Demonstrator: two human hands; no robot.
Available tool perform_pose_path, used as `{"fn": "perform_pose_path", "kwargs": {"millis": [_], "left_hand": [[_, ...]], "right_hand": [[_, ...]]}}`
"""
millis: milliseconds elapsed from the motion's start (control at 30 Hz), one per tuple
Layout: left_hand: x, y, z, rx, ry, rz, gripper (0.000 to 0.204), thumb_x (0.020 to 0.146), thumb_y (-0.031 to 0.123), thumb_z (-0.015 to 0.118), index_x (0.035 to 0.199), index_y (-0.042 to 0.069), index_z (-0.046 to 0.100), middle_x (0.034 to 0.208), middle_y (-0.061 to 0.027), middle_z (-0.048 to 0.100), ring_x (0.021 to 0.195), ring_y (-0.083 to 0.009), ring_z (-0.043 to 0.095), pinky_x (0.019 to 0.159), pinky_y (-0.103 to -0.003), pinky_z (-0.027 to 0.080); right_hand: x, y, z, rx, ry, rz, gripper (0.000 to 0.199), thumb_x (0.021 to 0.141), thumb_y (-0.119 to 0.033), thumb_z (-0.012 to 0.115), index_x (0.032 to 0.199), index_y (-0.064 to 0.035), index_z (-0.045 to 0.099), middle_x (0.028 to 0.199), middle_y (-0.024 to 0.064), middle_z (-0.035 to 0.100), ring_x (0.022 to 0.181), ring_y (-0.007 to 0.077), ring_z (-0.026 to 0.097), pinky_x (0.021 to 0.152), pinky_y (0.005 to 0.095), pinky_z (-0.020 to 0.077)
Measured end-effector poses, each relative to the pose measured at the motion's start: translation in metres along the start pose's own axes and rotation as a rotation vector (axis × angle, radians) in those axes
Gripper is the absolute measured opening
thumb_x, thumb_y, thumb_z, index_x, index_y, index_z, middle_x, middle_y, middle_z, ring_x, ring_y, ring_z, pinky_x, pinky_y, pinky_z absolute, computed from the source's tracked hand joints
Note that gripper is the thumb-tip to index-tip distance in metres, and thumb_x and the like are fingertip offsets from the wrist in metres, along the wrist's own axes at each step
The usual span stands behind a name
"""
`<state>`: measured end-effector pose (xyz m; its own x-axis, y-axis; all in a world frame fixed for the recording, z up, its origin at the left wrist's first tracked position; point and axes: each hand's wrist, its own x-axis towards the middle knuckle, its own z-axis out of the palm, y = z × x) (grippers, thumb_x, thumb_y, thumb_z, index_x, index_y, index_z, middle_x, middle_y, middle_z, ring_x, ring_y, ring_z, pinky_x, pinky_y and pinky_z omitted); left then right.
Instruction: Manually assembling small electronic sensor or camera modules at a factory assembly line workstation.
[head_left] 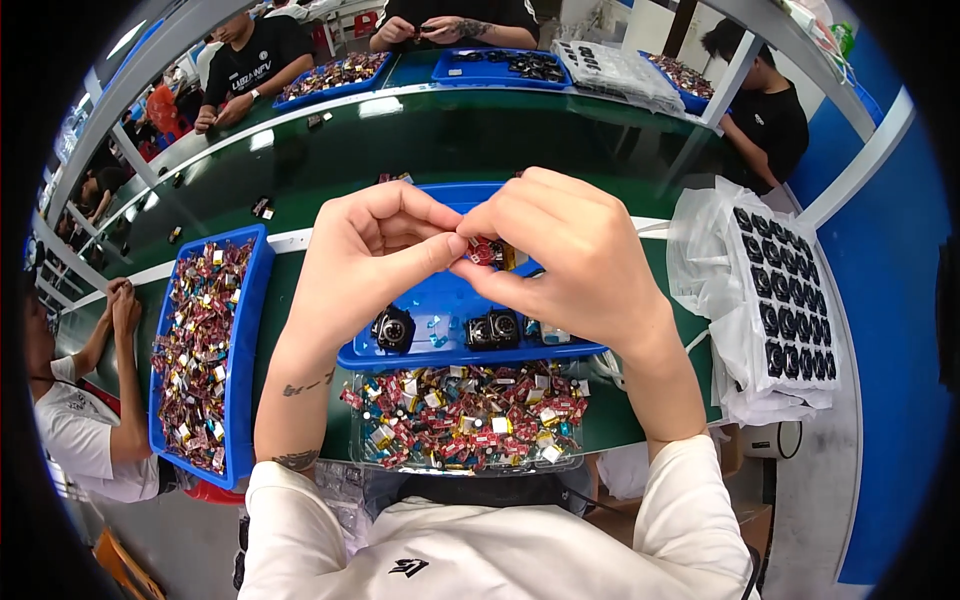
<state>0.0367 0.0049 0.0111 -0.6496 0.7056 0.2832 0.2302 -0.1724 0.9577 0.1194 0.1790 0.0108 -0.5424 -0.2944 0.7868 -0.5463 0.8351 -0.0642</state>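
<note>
Both my hands meet over a blue tray (425,297) in front of me. Between the fingers of my right hand (565,240) is a small red circuit board (487,251) with a yellowish part beside it. The thumb and forefinger of my left hand (375,240) are pinched together at the board's left side; what lies between their tips is hidden. Inside the tray, below the hands, lie a black housing with a round lens-like face (393,329) and another black housing (491,329), with small blue scraps between them. A further piece there is partly covered by my right hand.
A clear tray heaped with red circuit boards (470,418) sits nearest me. A long blue bin (262,290) of similar boards stands left. On the right, white trays (825,375) hold rows of black round parts. Across the green conveyor (350,150), several people work beside more bins.
</note>
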Motion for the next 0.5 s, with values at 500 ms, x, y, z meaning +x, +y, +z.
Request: {"fn": "perform_pose_path", "kwargs": {"millis": [500], "left_hand": [[0.005, 0.011, -0.026, 0.515, -0.107, 0.5, 0.021, 0.071, -0.007, 0.068, 0.091, 0.0, 0.069, 0.08, -0.0101, 0.067, 0.071, -0.0173, 0.063, 0.064, -0.026, 0.048]], "right_hand": [[0.003, 0.006, 0.003, 0.926, -0.056, 0.536, 0.009, 0.085, -0.007, 0.067, 0.085, 0.0019, 0.064, 0.075, 0.0043, 0.066, 0.068, 0.0057, 0.06, 0.061, 0.02, 0.0478]]}}
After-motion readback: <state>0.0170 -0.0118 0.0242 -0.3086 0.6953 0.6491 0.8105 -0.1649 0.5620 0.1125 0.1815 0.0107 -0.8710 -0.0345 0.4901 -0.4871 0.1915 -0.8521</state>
